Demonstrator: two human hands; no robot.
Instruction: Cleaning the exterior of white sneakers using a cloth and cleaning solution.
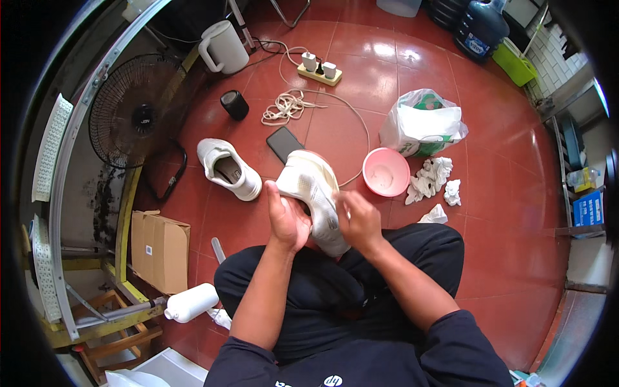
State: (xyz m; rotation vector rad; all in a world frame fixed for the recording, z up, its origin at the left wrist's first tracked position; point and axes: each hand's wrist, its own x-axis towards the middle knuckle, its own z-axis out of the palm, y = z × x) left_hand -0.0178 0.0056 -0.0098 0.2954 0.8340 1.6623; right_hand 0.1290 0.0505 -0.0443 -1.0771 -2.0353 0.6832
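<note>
A white sneaker point(316, 186) is held above my crossed legs, tilted so that its side and part of its sole edge show. My left hand point(289, 217) supports it at the opening, thumb raised and the other fingers partly hidden by the shoe. At the sole side, my right hand point(360, 217) has its fingers curled against or very near the sneaker. A small white bit shows at those fingers, too blurred to name. The matching white sneaker point(229, 169) rests upright on the red tiled floor, left of the held one, its laces out.
A dark smartphone point(285, 144) and white laces point(287, 107) lie ahead. To the right are a pink bowl point(386, 171), crumpled tissues point(430, 176) and a plastic bag point(420, 126). A power strip point(319, 75), speaker point(234, 105), fan point(140, 116), carton point(162, 251) and white bottle point(193, 302) surround.
</note>
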